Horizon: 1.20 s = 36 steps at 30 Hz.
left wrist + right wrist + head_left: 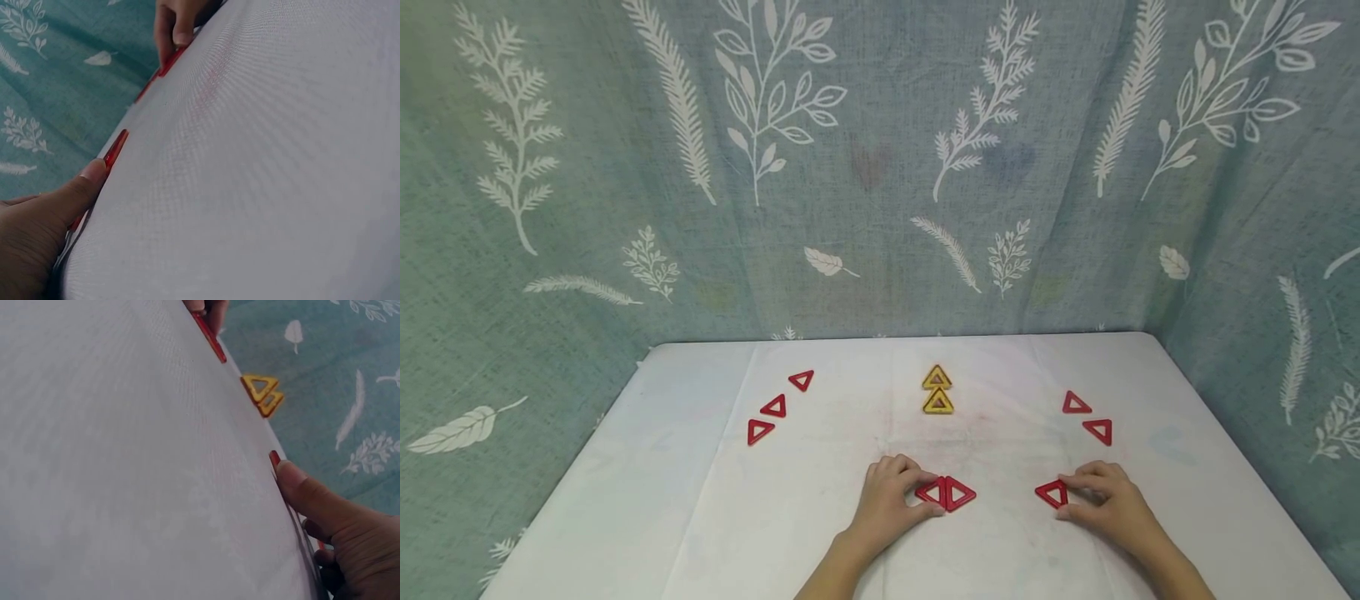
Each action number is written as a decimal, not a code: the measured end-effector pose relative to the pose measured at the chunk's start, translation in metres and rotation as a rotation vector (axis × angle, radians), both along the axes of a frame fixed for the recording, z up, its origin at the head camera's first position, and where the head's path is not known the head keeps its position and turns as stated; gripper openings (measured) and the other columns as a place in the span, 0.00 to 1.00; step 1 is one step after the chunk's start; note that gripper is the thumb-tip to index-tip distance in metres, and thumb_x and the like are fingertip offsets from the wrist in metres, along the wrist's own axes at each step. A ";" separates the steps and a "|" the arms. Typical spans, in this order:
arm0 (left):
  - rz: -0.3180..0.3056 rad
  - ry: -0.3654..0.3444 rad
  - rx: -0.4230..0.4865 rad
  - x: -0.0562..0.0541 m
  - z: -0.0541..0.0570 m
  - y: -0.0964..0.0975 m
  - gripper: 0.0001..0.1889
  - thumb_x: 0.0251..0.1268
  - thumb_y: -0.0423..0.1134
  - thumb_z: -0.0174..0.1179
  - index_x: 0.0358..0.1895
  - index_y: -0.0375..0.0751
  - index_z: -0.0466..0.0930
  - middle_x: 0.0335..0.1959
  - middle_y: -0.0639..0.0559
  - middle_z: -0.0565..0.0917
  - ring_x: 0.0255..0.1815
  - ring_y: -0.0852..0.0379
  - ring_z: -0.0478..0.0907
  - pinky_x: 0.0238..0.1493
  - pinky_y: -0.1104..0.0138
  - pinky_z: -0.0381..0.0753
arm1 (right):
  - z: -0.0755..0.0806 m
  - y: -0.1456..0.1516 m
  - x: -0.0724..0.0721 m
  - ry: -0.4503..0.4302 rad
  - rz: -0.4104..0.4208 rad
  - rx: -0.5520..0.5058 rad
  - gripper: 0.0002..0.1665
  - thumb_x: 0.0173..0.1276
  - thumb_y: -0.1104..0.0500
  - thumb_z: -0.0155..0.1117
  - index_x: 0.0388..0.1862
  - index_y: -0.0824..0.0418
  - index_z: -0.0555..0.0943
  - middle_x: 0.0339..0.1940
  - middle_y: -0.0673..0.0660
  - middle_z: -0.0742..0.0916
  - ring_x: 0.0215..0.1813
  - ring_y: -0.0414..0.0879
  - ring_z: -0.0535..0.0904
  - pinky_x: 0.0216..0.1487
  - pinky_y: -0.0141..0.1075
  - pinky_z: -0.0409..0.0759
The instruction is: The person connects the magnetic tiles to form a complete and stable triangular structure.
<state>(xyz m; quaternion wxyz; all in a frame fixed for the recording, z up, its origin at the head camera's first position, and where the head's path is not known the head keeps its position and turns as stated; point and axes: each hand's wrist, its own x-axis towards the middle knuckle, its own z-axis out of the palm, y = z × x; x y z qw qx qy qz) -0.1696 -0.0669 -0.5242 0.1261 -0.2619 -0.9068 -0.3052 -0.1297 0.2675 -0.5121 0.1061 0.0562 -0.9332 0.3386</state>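
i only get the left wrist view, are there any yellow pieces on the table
Observer: Yes, the head view shows two yellow triangles near the far edge of the table.
Operator: and nearest me, one red or two
Observer: Two: the left hand pinches a red triangle whose edge lies against a second red triangle.
Operator: anything further out on the left
Observer: Three more red triangles lie there in a slanting row.

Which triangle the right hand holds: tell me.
The front red triangle apart from the front pair, to their right; only it is pinched by the right hand.
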 end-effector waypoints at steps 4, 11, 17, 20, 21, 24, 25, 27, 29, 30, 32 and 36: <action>0.003 0.009 0.008 0.000 0.000 -0.001 0.22 0.41 0.61 0.69 0.40 0.55 0.85 0.34 0.65 0.74 0.40 0.64 0.68 0.46 0.64 0.65 | 0.000 -0.006 -0.002 -0.014 0.010 -0.002 0.28 0.39 0.44 0.79 0.41 0.54 0.88 0.37 0.44 0.78 0.42 0.35 0.66 0.40 0.30 0.75; 0.005 -0.003 0.006 0.001 -0.001 -0.001 0.23 0.41 0.62 0.68 0.40 0.55 0.85 0.34 0.65 0.74 0.39 0.65 0.67 0.45 0.64 0.65 | 0.000 -0.015 -0.002 -0.041 0.018 -0.015 0.29 0.37 0.44 0.80 0.41 0.54 0.88 0.36 0.43 0.78 0.41 0.36 0.65 0.39 0.29 0.73; 0.004 -0.004 0.009 0.001 -0.002 0.000 0.22 0.42 0.62 0.68 0.40 0.55 0.85 0.34 0.66 0.73 0.39 0.65 0.67 0.45 0.64 0.65 | -0.005 -0.024 0.000 0.031 0.053 -0.027 0.29 0.35 0.44 0.80 0.39 0.54 0.88 0.35 0.40 0.78 0.40 0.34 0.65 0.39 0.29 0.72; 0.002 0.005 0.013 0.000 -0.003 0.000 0.22 0.42 0.62 0.68 0.40 0.55 0.85 0.34 0.66 0.73 0.39 0.65 0.67 0.45 0.64 0.65 | -0.008 -0.028 0.001 0.093 0.086 -0.025 0.28 0.34 0.44 0.80 0.37 0.53 0.89 0.34 0.38 0.78 0.40 0.32 0.66 0.39 0.28 0.72; 0.001 0.009 0.014 0.000 -0.003 0.000 0.23 0.42 0.62 0.68 0.40 0.55 0.85 0.34 0.66 0.73 0.39 0.65 0.67 0.45 0.64 0.65 | -0.008 -0.030 0.001 0.110 0.098 -0.027 0.28 0.34 0.43 0.80 0.37 0.54 0.89 0.34 0.38 0.78 0.40 0.32 0.66 0.39 0.28 0.72; -0.003 0.018 0.016 0.000 -0.003 0.000 0.23 0.41 0.62 0.68 0.40 0.55 0.85 0.34 0.66 0.73 0.39 0.65 0.67 0.45 0.64 0.65 | -0.009 -0.035 0.002 0.142 0.126 -0.038 0.28 0.34 0.43 0.80 0.37 0.54 0.89 0.35 0.38 0.78 0.40 0.32 0.66 0.39 0.28 0.71; -0.003 0.020 0.016 0.000 -0.003 0.000 0.23 0.41 0.62 0.68 0.40 0.55 0.85 0.34 0.66 0.73 0.39 0.65 0.67 0.45 0.64 0.65 | -0.009 -0.037 0.002 0.149 0.135 -0.047 0.28 0.34 0.44 0.80 0.37 0.54 0.88 0.35 0.39 0.78 0.40 0.32 0.67 0.39 0.28 0.71; -0.004 0.023 0.013 -0.001 -0.002 0.000 0.23 0.41 0.62 0.68 0.40 0.55 0.85 0.34 0.65 0.73 0.39 0.65 0.67 0.45 0.64 0.65 | -0.009 -0.040 0.003 0.158 0.151 -0.061 0.28 0.34 0.44 0.80 0.37 0.55 0.88 0.35 0.39 0.78 0.40 0.33 0.67 0.39 0.28 0.71; -0.004 0.025 0.007 -0.001 -0.002 0.000 0.23 0.40 0.62 0.68 0.41 0.56 0.85 0.35 0.65 0.73 0.39 0.65 0.67 0.45 0.65 0.65 | -0.009 -0.043 0.003 0.149 0.160 -0.065 0.28 0.34 0.44 0.80 0.37 0.54 0.88 0.35 0.39 0.78 0.40 0.33 0.67 0.39 0.28 0.71; -0.004 0.028 0.004 -0.001 -0.002 0.000 0.23 0.40 0.62 0.68 0.41 0.56 0.85 0.35 0.65 0.74 0.39 0.65 0.67 0.45 0.64 0.65 | -0.009 -0.045 0.003 0.134 0.159 -0.068 0.28 0.34 0.43 0.80 0.37 0.53 0.88 0.35 0.39 0.78 0.40 0.33 0.67 0.39 0.28 0.71; -0.003 0.027 0.001 -0.001 -0.002 0.000 0.23 0.40 0.62 0.68 0.41 0.56 0.85 0.35 0.65 0.74 0.39 0.64 0.67 0.45 0.64 0.65 | -0.009 -0.049 0.003 0.128 0.165 -0.072 0.27 0.34 0.43 0.80 0.37 0.53 0.88 0.35 0.39 0.78 0.40 0.33 0.67 0.39 0.29 0.72; -0.003 0.020 0.000 -0.001 -0.003 0.000 0.22 0.41 0.62 0.68 0.41 0.56 0.85 0.35 0.65 0.74 0.40 0.64 0.67 0.45 0.64 0.65 | -0.013 -0.056 0.002 0.144 0.189 -0.089 0.27 0.35 0.44 0.80 0.37 0.54 0.88 0.35 0.38 0.77 0.39 0.33 0.67 0.37 0.29 0.71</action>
